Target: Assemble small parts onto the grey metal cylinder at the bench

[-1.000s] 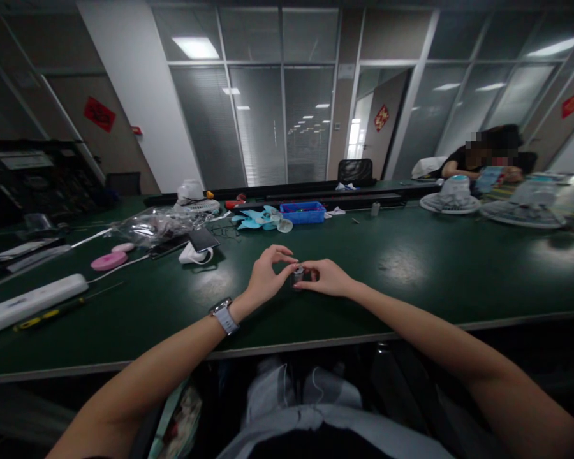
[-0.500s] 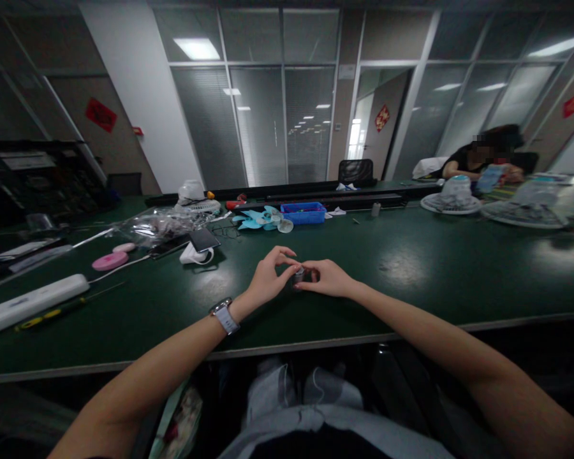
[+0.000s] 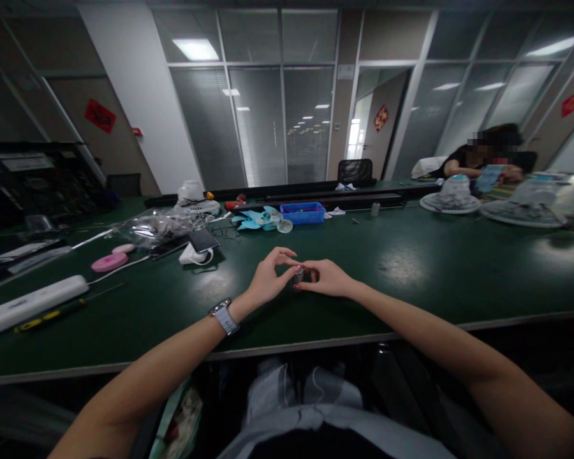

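Observation:
A small grey metal-looking cylinder point(image 3: 298, 275) stands low over the green table point(image 3: 387, 299), partly covered by fingers. My left hand point(image 3: 269, 278) holds it from the left, thumb and fingertips at its upper part. From the other side, my right hand point(image 3: 333, 278) curls thumb and fingers around it, leaving a gap at the palm. Both sets of fingertips meet at the cylinder, so its exact kind is hard to make out. A watch point(image 3: 224, 315) sits on my left wrist.
Beyond my hands lie light-blue fan blades point(image 3: 258, 218), a blue bin point(image 3: 302, 213) and another grey cylinder point(image 3: 375, 209). To the left are a white power strip point(image 3: 38, 303), a yellow-handled screwdriver point(image 3: 48, 317) and clear plastic bags point(image 3: 153, 226). A person point(image 3: 483, 153) sits far right.

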